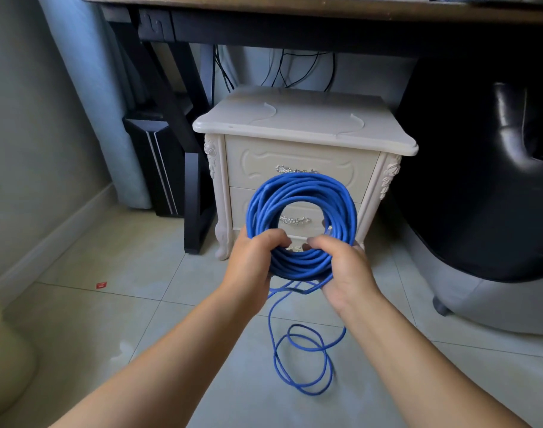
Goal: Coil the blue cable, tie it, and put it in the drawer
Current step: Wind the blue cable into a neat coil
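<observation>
The blue cable (301, 193) is wound into a round upright coil, held in front of the cream nightstand. My left hand (253, 261) grips the coil's bottom left, fingers curled through the loop. My right hand (341, 267) grips the bottom right the same way. A loose tail of the cable (304, 359) hangs below my hands and lies in a couple of loops on the floor tiles. The nightstand's upper drawer (258, 162) and lower drawer (295, 220) are both closed, each with a silver handle; the coil partly hides them.
The nightstand (304, 125) stands under a dark desk (295, 29). A black desk leg (196, 193) and a black computer tower (159, 162) are to its left, a black chair (480, 180) to its right. A small red scrap (101, 285) lies on the tiles.
</observation>
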Motion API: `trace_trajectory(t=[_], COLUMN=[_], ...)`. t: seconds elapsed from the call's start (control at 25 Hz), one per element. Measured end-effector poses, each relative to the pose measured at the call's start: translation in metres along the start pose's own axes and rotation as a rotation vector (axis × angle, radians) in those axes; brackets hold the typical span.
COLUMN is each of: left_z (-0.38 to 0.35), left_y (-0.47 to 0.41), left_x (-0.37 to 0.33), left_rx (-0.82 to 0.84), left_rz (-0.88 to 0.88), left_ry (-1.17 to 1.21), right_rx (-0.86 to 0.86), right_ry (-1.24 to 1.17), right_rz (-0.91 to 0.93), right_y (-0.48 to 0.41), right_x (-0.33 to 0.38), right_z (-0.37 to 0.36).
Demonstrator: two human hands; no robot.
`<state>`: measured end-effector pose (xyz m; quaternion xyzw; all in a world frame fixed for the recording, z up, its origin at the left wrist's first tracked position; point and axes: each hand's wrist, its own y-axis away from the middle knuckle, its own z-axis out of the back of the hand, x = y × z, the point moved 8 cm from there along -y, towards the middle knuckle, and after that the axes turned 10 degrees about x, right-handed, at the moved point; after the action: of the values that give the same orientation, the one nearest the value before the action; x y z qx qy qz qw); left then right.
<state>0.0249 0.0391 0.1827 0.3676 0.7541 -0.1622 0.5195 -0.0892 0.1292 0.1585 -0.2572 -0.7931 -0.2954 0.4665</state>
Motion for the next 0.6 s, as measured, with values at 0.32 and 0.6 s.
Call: trace_trajectory(t=[0.32, 0.6], left_z=[0.004, -0.014], left_y=[-0.009, -0.002], left_x=[-0.038, -0.035], left_rx=[0.170, 0.259], left_rz=[-0.160, -0.299], left_ry=[-0.699, -1.177], right_rx=[-0.016, 0.253], right_ry=[0.678, 1.328], right_rz=[0.318, 0.469], right_y=[0.003, 0.023], right_x=[0.059, 0.060], right_z=[0.000, -0.044])
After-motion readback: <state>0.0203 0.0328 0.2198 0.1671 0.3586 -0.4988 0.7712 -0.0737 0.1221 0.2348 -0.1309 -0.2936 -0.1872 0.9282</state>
